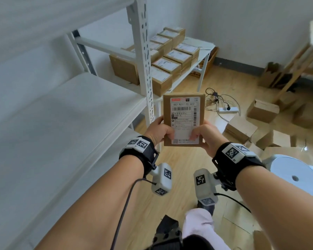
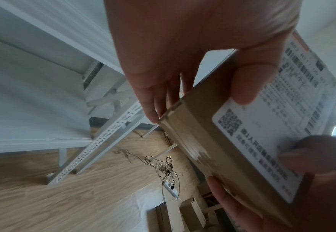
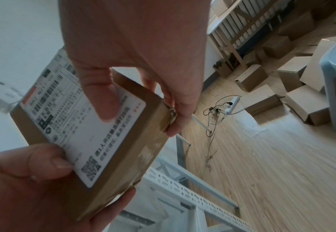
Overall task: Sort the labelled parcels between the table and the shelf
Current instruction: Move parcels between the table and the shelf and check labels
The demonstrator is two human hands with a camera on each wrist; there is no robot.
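Up in front of the white metal shelf (image 1: pixel 65 109), a flat brown cardboard parcel with a white printed label (image 1: pixel 184 120) is held upright in the air by both hands. Left hand (image 1: pixel 158 131) and right hand (image 1: pixel 207 137) each grip a lower corner, thumbs pressed on the label, fingers curled behind. Beyond, the white table (image 1: pixel 197 44) carries rows of similar labelled brown boxes (image 1: pixel 170 65). Loose cardboard boxes (image 1: pixel 262 110) lie on the wooden floor.
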